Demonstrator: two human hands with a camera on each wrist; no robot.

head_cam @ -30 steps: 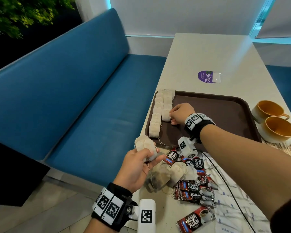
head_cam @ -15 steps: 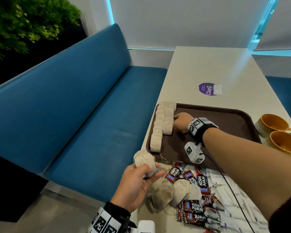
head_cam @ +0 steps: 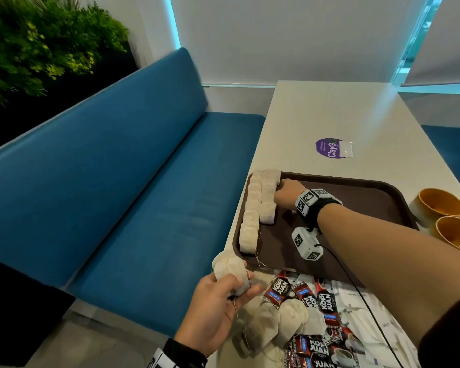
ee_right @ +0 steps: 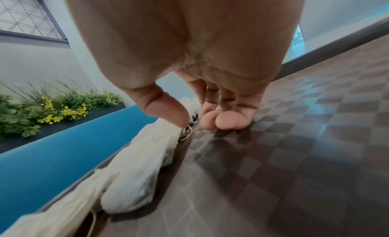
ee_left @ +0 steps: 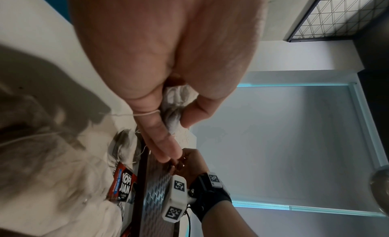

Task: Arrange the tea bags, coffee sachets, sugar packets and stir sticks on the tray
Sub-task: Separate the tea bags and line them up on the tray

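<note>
Left hand grip: fingers and thumb curled round a bunch of tea bags, held off the near-left corner of the tray, above the bench. A string was looped over its thumb in the left wrist view. Right hand grip: holding nothing, fingers loosely bent, fingertips down on the tray floor, thumb against the inner tea bag row.

Two rows of tea bags lay along the tray's left edge; outer row longer, inner row shorter. Both rows' long axis ran near-to-far, bags overlapping like shingles.

Step looked like squaring up the inner row before adding more. Advice: nudge bags sideways against the outer row, keep pressure light so they don't buckle, tuck loose strings under, then feed one bag at a time from the left bunch onto the near end.

Loose tea bags, Kopi Juan coffee sachets and white sugar packets were still piled on the bench in front of the tray. Stir sticks not visible.
</note>
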